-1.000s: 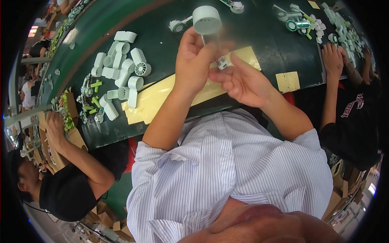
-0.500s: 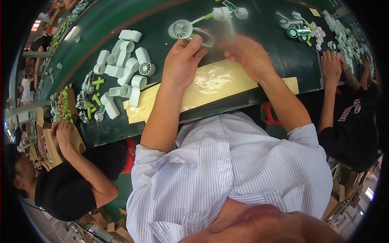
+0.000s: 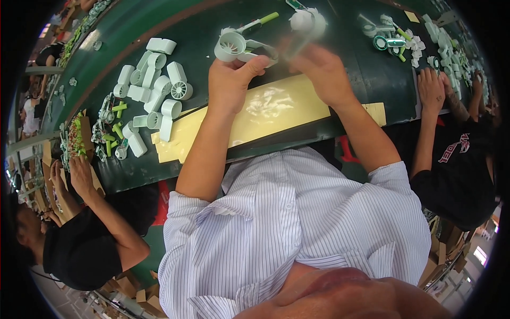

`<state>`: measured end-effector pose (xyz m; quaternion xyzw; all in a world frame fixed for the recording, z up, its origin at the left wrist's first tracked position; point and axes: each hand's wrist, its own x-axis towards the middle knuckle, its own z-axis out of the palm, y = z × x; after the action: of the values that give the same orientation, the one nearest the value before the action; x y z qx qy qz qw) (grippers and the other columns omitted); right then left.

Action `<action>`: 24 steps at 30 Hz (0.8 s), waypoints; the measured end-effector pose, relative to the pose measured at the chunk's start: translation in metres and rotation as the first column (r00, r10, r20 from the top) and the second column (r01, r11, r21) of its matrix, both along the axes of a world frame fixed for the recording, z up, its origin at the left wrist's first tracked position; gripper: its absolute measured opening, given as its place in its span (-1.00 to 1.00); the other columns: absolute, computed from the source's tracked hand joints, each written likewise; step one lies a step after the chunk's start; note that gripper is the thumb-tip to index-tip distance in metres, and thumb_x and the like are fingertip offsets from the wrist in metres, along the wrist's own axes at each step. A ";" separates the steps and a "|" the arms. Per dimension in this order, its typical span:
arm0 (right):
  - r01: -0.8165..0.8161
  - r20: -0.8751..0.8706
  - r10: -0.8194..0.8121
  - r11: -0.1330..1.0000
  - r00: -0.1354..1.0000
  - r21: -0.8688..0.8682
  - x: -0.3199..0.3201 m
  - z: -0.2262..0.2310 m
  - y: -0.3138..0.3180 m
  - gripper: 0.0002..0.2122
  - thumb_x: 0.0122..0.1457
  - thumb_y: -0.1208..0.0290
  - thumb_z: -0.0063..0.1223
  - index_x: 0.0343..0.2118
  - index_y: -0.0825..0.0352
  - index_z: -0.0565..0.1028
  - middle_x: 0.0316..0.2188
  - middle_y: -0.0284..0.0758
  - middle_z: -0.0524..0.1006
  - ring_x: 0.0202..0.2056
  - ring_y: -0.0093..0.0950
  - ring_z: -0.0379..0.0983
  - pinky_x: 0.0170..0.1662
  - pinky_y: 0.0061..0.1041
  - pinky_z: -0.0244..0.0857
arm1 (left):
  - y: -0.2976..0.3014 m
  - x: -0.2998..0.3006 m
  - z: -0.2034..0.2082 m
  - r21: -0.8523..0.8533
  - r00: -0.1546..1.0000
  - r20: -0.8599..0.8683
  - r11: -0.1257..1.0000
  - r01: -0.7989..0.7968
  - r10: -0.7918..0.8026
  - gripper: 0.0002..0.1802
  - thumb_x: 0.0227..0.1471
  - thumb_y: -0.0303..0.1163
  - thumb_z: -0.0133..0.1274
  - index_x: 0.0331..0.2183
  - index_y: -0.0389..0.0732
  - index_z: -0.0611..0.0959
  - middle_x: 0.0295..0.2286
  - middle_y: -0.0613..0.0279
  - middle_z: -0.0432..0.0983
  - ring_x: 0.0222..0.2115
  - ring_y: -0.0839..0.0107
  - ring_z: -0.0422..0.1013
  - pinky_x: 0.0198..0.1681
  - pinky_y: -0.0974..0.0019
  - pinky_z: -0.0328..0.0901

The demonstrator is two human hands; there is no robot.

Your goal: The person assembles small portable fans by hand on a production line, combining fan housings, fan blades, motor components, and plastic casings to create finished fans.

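Between the thumb and fingers of my left hand [image 3: 232, 82] is a pale green plastic fan housing [image 3: 230, 48]. Its round end tilts up at the far side and its open long part reaches toward my right hand [image 3: 324, 72]. Motion smears the right fingertips, close to the housing's long end. A blurred pale piece [image 3: 298, 47] shows at those fingers; whether they grip it I cannot make out. Just beyond the housing, a part with a lime green cylinder [image 3: 269, 18] lies on the table. White rounded parts [image 3: 308, 22] sit past the right hand.
Yellow glossy sheets [image 3: 281, 106] lie on the dark green table before me. To the left are several loose fan housings [image 3: 155, 90] and lime green cylinders with wired parts [image 3: 118, 127]. More parts [image 3: 390, 40] lie at the far right. Co-workers' arms [image 3: 109, 218] are on both sides.
The housing in my left hand has tipped, so its round end now shows an open rim instead of the grille face. My right hand stays near it, still blurred.
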<state>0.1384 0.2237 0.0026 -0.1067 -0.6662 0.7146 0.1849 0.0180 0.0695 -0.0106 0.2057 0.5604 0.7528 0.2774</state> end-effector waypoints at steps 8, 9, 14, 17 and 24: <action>-0.049 0.085 0.043 0.997 0.995 0.061 0.002 0.011 -0.005 -0.69 0.20 0.48 0.06 0.00 0.41 0.47 -0.15 -0.34 0.55 -0.25 -0.62 0.45 -0.22 -0.62 0.39 | -0.003 0.005 0.005 -0.039 0.983 -0.155 0.993 -0.110 0.103 -0.63 -0.17 -0.34 0.38 -0.33 -0.30 0.59 -0.50 0.29 0.57 -0.53 0.58 0.42 -0.43 0.50 0.32; -0.049 0.093 0.043 0.997 0.995 0.059 0.004 0.009 -0.006 -0.69 0.20 0.48 0.06 0.00 0.41 0.47 -0.15 -0.34 0.55 -0.25 -0.62 0.45 -0.22 -0.62 0.39 | -0.005 0.006 0.009 -0.041 0.984 -0.147 0.993 -0.110 0.103 -0.63 -0.17 -0.34 0.38 -0.33 -0.30 0.59 -0.50 0.29 0.57 -0.53 0.58 0.42 -0.43 0.50 0.32; -0.073 0.069 0.061 0.978 0.996 0.194 0.004 0.004 -0.002 -0.71 0.18 0.48 0.08 -0.03 0.41 0.48 -0.26 -0.35 0.57 -0.30 -0.58 0.48 -0.20 -0.60 0.40 | -0.006 0.007 0.013 -0.081 0.962 -0.261 0.992 -0.098 0.074 -0.63 -0.18 -0.42 0.38 -0.30 -0.32 0.60 -0.47 0.28 0.59 -0.50 0.62 0.44 -0.44 0.52 0.33; -0.017 0.028 0.007 0.934 1.000 0.358 0.007 0.009 -0.003 -0.70 0.17 0.48 0.09 -0.03 0.41 0.48 -0.28 -0.35 0.58 -0.31 -0.59 0.48 -0.20 -0.60 0.40 | -0.007 0.006 0.008 -0.071 0.955 -0.288 0.993 -0.099 0.074 -0.63 -0.18 -0.46 0.37 -0.29 -0.33 0.60 -0.46 0.27 0.60 -0.47 0.60 0.46 -0.39 0.50 0.37; -0.027 0.063 -0.002 0.893 0.998 0.449 0.009 0.011 -0.003 -0.69 0.16 0.48 0.09 -0.03 0.40 0.47 -0.29 -0.31 0.60 -0.30 -0.60 0.51 -0.19 -0.58 0.41 | -0.004 0.009 0.005 -0.024 0.948 -0.311 0.997 -0.076 0.064 -0.64 -0.19 -0.50 0.36 -0.29 -0.33 0.60 -0.44 0.25 0.60 -0.43 0.56 0.50 -0.32 0.46 0.42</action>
<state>0.1475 0.2209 0.0135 -0.0790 -0.8194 0.5387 0.1793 0.0273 0.0657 -0.0056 0.2962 0.6173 0.7104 0.1630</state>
